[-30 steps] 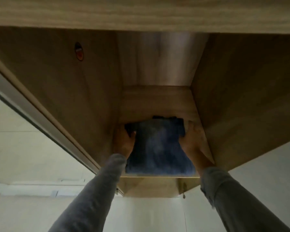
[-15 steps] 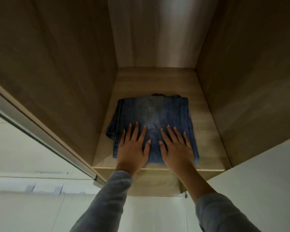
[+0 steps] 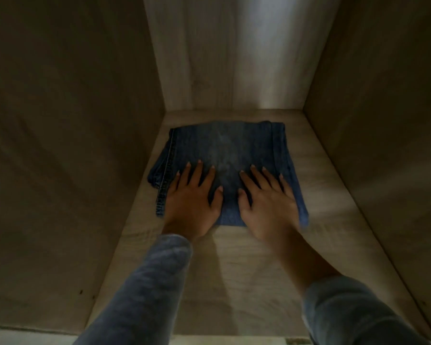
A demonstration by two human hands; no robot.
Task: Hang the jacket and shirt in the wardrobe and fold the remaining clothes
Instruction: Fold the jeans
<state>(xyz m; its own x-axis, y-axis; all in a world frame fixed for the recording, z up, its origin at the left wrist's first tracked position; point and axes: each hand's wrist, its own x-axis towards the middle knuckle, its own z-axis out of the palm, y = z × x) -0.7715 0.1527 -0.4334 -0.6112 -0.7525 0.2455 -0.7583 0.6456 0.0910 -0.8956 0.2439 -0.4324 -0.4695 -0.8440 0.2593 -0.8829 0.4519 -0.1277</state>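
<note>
L hand (image 3: 192, 202) + R hand (image 3: 266, 205): both flat, palms down, on the near half of the folded jeans (image 3: 224, 145). Fingers (image 3: 195, 175) straight and spread, tips pointing toward the far edge of the jeans. Neither hand grasps anything; they are unclenched and just press on the denim. Thumbs point inward toward each other, with a strip of denim showing between them. Heels of both palms sit at approx. the near edge of the jeans.

Jeans: dark blue, folded to a rough rectangle, lying flat on the wooden shelf (image 3: 246, 270). Stitched seam (image 3: 167, 175) runs along the jeans' left edge, layers slightly fanned there. R edge partly blurred, detail n/a.

Ref. jeans: bare shelf board shows on all sides. Back panel (image 3: 222, 58) stands beyond the far edge, not touching the jeans, w/ a pale light streak on it. Left wall (image 3: 72, 145) near the seam side; right wall (image 3: 383, 145) further off on the other side.

Grey sleeves: left sleeve (image 3: 139, 295) reaches the wrist; right sleeve (image 3: 346, 312) is pushed up, forearm bare.
</note>
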